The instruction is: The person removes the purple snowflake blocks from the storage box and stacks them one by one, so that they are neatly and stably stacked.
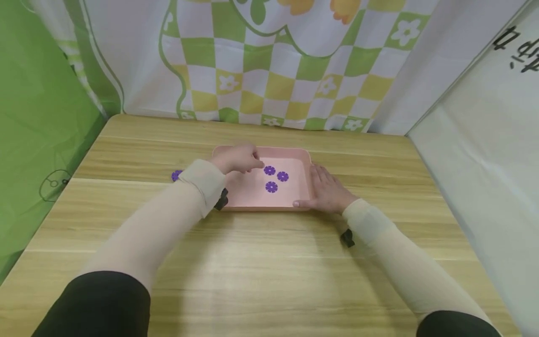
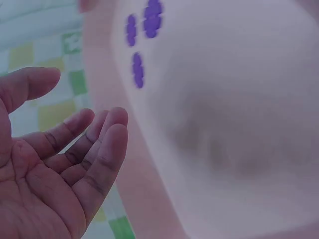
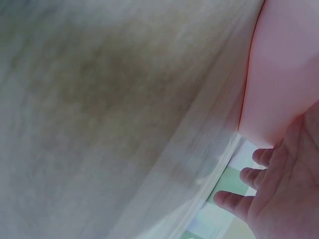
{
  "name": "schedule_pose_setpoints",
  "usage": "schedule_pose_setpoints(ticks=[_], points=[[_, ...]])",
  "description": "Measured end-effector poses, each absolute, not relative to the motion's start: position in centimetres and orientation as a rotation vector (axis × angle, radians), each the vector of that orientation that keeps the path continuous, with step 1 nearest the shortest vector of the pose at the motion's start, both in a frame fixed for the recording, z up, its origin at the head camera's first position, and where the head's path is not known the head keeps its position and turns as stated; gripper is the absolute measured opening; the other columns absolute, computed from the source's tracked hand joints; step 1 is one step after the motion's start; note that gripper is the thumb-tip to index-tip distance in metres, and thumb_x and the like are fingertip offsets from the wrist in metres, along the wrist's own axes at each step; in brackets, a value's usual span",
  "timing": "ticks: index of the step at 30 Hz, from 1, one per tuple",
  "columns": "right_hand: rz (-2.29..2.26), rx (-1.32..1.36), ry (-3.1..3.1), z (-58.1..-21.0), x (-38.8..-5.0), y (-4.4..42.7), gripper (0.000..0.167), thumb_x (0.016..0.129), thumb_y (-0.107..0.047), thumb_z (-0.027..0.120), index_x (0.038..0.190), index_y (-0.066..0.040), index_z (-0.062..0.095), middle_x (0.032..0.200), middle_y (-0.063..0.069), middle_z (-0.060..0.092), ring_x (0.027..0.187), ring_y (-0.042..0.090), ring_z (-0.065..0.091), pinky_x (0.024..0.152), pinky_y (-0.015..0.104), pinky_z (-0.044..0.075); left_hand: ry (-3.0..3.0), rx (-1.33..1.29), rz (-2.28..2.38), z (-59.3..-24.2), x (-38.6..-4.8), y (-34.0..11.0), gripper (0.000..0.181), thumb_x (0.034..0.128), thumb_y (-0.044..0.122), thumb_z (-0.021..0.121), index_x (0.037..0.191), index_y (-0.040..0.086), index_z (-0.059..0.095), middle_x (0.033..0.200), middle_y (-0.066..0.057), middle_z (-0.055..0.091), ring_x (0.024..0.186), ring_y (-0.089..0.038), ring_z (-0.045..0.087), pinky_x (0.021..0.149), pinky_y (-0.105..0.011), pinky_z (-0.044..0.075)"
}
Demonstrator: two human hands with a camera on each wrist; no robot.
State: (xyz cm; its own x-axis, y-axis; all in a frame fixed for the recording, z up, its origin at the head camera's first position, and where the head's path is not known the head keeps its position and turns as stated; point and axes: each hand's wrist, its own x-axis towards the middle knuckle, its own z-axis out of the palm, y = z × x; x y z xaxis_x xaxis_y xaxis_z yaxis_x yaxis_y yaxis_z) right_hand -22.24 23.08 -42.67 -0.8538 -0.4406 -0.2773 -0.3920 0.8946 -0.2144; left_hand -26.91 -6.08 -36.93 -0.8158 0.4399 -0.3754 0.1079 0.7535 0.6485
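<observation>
A pink tray holds three purple flower-shaped pieces, also visible in the left wrist view as purple pieces. Over the tray's left part hangs the left hand; in the left wrist view that hand has loosely bent, spread fingers with nothing between them. The right hand rests against the tray's right side, its thumb on the near right rim; in the right wrist view this hand lies along the pink wall.
More purple material lies on the wooden table left of the tray, partly behind the left forearm. A patterned curtain hangs behind the table, with a green sheet at left and a white one at right.
</observation>
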Motion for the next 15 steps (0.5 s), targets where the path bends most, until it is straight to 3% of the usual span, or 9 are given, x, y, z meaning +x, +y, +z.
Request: schedule_pose_setpoints(ticks=[7,11,15], points=[[-0.215,-0.605,2.734,-42.6,-22.3,23.0,0.127,0.09,-0.069,0.064,0.158,0.012,-0.006,0.166,0.031,-0.004,0.154,0.047,0.003,0.123,0.057,0.01,2.417,0.44,0.822,-38.7,-26.6,-4.2,0.02,0.0984,0.02,0.067,0.102,0.001,0.06,0.089,-0.008,0.055,0.079,-0.02,0.053,0.078,-0.037,0.052],[-0.213,-0.597,2.734,-42.6,-22.3,22.9,0.127,0.09,-0.069,0.065,0.158,0.011,-0.006,0.166,0.031,-0.004,0.154,0.047,0.003,0.123,0.057,0.011,2.473,0.519,0.675,-39.9,-26.4,-3.0,0.025,0.0928,0.019,0.074,0.104,0.0,0.062,0.093,-0.009,0.06,0.081,-0.02,0.053,0.079,-0.036,0.052],[-0.22,-0.591,2.744,-42.6,-22.3,22.9,0.126,0.09,-0.067,0.065,0.158,0.012,-0.006,0.166,0.032,-0.002,0.154,0.047,0.005,0.123,0.057,0.012,2.526,0.612,0.57,-40.2,-26.1,-1.8,0.032,0.0885,0.018,0.08,0.108,-0.002,0.065,0.1,-0.012,0.066,0.09,-0.024,0.059,0.089,-0.038,0.052]])
